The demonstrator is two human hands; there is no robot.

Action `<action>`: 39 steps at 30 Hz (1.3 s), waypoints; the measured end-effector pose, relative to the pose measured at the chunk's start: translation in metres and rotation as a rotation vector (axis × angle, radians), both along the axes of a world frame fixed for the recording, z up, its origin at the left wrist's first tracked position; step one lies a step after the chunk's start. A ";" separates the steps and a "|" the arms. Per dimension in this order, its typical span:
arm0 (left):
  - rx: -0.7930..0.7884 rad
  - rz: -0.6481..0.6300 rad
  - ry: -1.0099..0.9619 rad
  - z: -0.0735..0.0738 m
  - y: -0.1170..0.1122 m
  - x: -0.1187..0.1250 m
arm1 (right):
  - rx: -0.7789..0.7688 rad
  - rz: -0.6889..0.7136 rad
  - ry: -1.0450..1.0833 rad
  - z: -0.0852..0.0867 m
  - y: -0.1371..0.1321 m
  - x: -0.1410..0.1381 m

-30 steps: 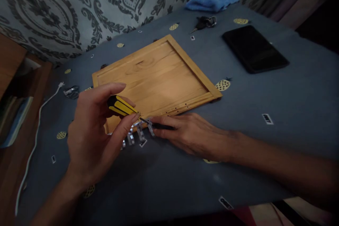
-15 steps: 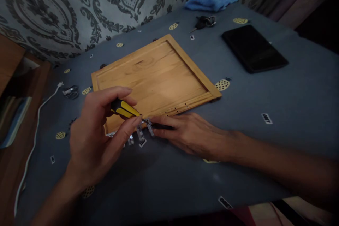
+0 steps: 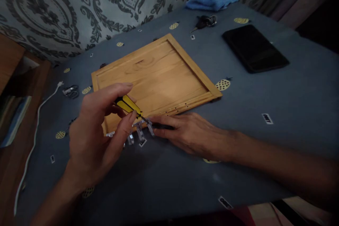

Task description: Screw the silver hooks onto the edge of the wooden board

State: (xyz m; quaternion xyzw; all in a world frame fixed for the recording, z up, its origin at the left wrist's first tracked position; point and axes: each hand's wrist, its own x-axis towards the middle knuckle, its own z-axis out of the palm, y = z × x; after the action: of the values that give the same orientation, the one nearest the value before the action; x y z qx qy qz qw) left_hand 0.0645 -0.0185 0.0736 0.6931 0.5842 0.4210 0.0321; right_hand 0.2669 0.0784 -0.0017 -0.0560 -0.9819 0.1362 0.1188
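Observation:
A square wooden panel (image 3: 156,74) with a raised frame lies on the blue patterned cloth. My left hand (image 3: 97,137) is wrapped round a yellow-and-black screwdriver (image 3: 129,105), its tip pointing down at a metal hook rack (image 3: 137,132) along the panel's near edge. My right hand (image 3: 185,132) lies on the cloth beside that edge. Its fingers press flat on the rack's right end and on a dark thin piece under them that I cannot make out.
A black tablet (image 3: 254,49) lies at the back right. A blue cloth (image 3: 212,0) and a bunch of keys (image 3: 203,22) sit near the wall. A white cable (image 3: 34,127) runs down the left side, with small metal parts (image 3: 71,91) beside it.
The screwdriver handle has tilted more upright and shifted slightly right in my left hand. My right hand has stayed where it was.

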 end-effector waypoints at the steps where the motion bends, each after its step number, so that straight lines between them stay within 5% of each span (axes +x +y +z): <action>1: -0.010 -0.004 0.002 -0.001 0.000 0.000 | -0.002 0.000 -0.003 0.000 0.000 0.000; 8: 0.016 0.101 0.081 0.000 -0.004 -0.001 | -0.013 0.000 -0.016 0.002 0.001 0.000; 16: -0.011 0.054 -0.167 0.010 -0.001 0.002 | -0.022 0.002 -0.011 0.002 0.000 0.000; 32: -0.100 0.078 -0.019 0.001 -0.002 -0.003 | 0.022 -0.009 0.050 0.000 0.000 0.000; 39: -0.057 -0.019 0.010 -0.001 -0.001 -0.006 | 0.018 -0.006 0.068 -0.002 0.001 0.001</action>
State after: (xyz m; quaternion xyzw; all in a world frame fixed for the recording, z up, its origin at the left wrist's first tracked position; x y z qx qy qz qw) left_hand 0.0584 -0.0199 0.0723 0.6995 0.5893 0.4007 0.0531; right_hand 0.2676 0.0790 -0.0036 -0.0532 -0.9783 0.1289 0.1531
